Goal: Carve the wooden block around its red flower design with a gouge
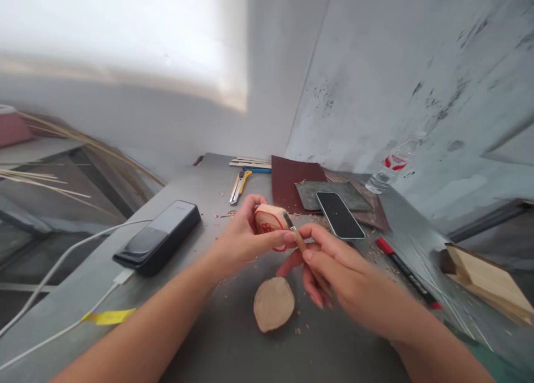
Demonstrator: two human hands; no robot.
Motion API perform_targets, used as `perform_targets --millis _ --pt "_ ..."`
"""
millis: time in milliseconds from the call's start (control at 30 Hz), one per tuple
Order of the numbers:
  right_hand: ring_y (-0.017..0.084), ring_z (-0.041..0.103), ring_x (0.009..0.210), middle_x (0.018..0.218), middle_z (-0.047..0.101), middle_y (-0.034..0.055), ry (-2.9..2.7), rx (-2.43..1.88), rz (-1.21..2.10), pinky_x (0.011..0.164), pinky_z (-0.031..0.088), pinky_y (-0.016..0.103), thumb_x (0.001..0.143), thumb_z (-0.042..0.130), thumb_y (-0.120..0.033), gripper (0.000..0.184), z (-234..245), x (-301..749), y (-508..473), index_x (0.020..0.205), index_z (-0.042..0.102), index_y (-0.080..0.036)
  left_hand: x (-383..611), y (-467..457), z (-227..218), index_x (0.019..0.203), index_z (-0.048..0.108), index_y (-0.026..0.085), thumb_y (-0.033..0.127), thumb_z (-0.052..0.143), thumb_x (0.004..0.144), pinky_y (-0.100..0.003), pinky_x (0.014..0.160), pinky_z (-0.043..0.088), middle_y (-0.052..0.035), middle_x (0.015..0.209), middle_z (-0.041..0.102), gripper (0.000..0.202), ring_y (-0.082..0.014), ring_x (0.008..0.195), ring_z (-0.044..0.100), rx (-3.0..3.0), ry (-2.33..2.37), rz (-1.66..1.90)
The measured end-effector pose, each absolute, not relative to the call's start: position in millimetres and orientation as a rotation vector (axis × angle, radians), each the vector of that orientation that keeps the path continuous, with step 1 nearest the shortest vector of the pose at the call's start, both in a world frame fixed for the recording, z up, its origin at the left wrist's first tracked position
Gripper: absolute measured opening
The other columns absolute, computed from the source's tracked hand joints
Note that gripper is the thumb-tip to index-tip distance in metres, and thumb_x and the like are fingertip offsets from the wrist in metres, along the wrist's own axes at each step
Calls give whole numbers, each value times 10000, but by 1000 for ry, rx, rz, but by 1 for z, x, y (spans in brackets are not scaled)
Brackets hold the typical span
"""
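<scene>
My left hand (246,232) is closed around a wood block (269,217) that has a red outline and a red drawing on its face. Between the fingers of my right hand (329,260) is the wooden handle of a carving knife (299,239). Its short dark blade lies against the block's right edge, and my left thumb presses close to where blade meets handle. Below both hands a flat, pale wood slice (273,304) with a pointed lower end rests on the grey table (233,349). Part of the block is hidden by my left fingers.
A black power bank (161,235) with a white cable stands left. Behind my hands lie a yellow utility knife (240,186), sandpaper sheets (292,180) and a phone (340,215). Rightward are a red-and-black marker (406,271) and a water bottle (392,166). Wood shavings are scattered about.
</scene>
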State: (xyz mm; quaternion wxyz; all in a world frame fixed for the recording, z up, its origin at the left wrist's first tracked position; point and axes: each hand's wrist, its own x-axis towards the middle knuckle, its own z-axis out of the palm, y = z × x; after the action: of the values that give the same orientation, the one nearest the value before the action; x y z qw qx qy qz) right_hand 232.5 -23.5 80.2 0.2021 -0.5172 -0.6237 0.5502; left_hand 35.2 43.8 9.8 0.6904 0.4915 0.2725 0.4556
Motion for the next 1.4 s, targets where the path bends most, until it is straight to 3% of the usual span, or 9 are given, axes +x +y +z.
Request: perform_targets --millis 167,333,500,700,867,1000,1167,1267,1400 --pt "141 561 632 649 612 -41 -1643 -1496 1496 579 391 254 1119 339 -320 246 79 227 -24 1232 542 -239 36 45 10 976 617 174 481 863 852 -218 697 514 15 784 717 413 -109 718 664 1030 604 996" --pt "124 475 563 680 659 -53 -1752 -1617 1391 527 350 256 1118 365 -315 218 68 226 -17 1195 561 -260 34 52 11 718 630 166 516 765 875 -269 712 504 -39 708 720 406 -157 682 662 1092 749 981" --pt "135 520 654 748 672 -47 -1866 -1618 1375 586 402 266 1109 393 -298 196 60 227 -14 1183 568 -252 32 56 6 806 730 166 425 577 890 -279 567 339 5 628 637 313 -159 568 512 1423 1085 909" --pt "114 475 599 863 656 -36 -1755 -1602 1449 503 340 256 1093 368 -280 220 52 235 -16 1206 556 -278 27 60 2 922 757 183 353 457 895 -324 696 445 -38 826 747 346 -244 786 649 1618 1266 954" --pt "118 531 664 840 644 -12 -1881 -1630 1309 592 401 261 1119 373 -388 308 50 233 -17 985 594 -220 29 60 -1 1074 683 186 366 490 895 -340 713 519 -37 801 773 319 -264 785 733 1405 1173 972" --pt "119 526 651 746 591 -12 -1972 -1619 1226 623 409 264 1129 349 -338 389 55 225 -17 860 592 -198 27 56 2 1015 709 177 486 551 947 -324 723 519 -49 840 764 353 -248 804 731 1456 1123 934" --pt "115 505 608 764 622 -9 -1853 -1647 1264 569 382 263 1126 339 -345 361 48 227 -13 896 578 -203 19 55 9 1025 767 190 497 756 879 -284 702 465 -23 872 747 340 -212 819 661 1705 1069 713" --pt "115 496 596 800 649 -3 -1779 -1652 1297 549 365 264 1121 346 -362 323 42 230 -10 930 560 -212 18 56 10 935 772 171 441 750 898 -272 658 415 -9 804 705 273 -182 752 602 1745 1082 714" --pt "127 510 613 773 637 -9 -1829 -1632 1243 570 383 273 1129 347 -381 309 49 228 -13 980 564 -218 19 57 9 1005 762 173 430 751 933 -260 731 474 -29 897 753 267 -182 824 662 1531 850 816"
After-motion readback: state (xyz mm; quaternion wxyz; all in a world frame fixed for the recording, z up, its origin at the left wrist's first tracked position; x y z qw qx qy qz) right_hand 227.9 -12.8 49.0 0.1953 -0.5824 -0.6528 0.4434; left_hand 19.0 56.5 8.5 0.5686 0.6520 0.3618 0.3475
